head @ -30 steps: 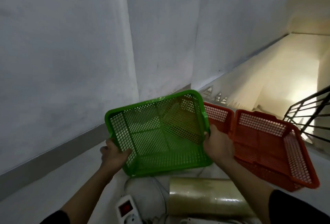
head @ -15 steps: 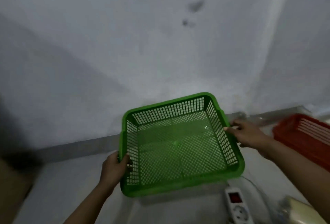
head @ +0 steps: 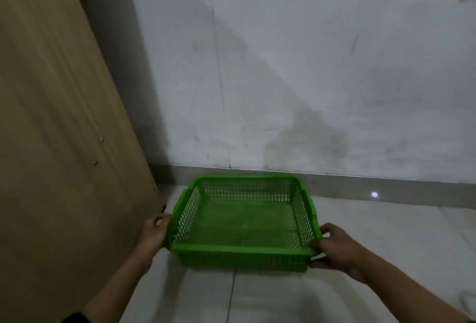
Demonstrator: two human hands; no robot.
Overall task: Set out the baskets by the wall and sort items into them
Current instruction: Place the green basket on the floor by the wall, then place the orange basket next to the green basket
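We grip the green basket (head: 244, 222) by its side rims, left hand (head: 154, 231) and right hand (head: 334, 245) clasped on (empty inside); careless lowering could knock the wooden panel (head: 64, 142).

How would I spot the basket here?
Find the wooden panel on the left, where wall meets floor. The basket sits beside it, gripped by left hand and right hand. It alone is bright green mesh.
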